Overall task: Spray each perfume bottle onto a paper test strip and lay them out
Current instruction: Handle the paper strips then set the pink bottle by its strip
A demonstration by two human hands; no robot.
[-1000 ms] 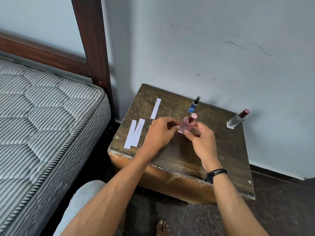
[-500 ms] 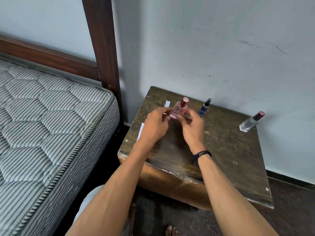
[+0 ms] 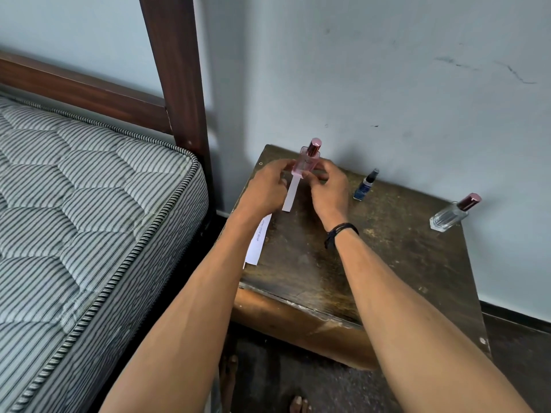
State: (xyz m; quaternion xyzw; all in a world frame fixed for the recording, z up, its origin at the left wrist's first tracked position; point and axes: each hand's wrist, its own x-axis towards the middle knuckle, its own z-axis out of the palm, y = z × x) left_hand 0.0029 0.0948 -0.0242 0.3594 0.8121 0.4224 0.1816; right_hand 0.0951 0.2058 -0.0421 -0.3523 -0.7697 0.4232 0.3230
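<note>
A pink perfume bottle (image 3: 307,160) with a dark pink cap stands upright at the back left of the wooden table (image 3: 387,263). My left hand (image 3: 265,189) and my right hand (image 3: 328,189) both pinch its base from either side. A white paper strip (image 3: 289,195) runs from under the bottle toward me, between my hands. Two more strips (image 3: 258,242) lie overlapped near the table's left edge, partly hidden by my left forearm. A small blue spray bottle (image 3: 365,186) stands to the right, and a clear bottle with a maroon cap (image 3: 451,214) at the far right.
A wall runs right behind the table. To the left are a striped mattress (image 3: 89,219) and a dark wooden bedpost (image 3: 176,70). Bare toes (image 3: 298,403) show on the dark floor below the table's front edge.
Both hands carried the pink bottle from the table's middle to the back left, above the far end of the single strip. The other bottles stayed put.
</note>
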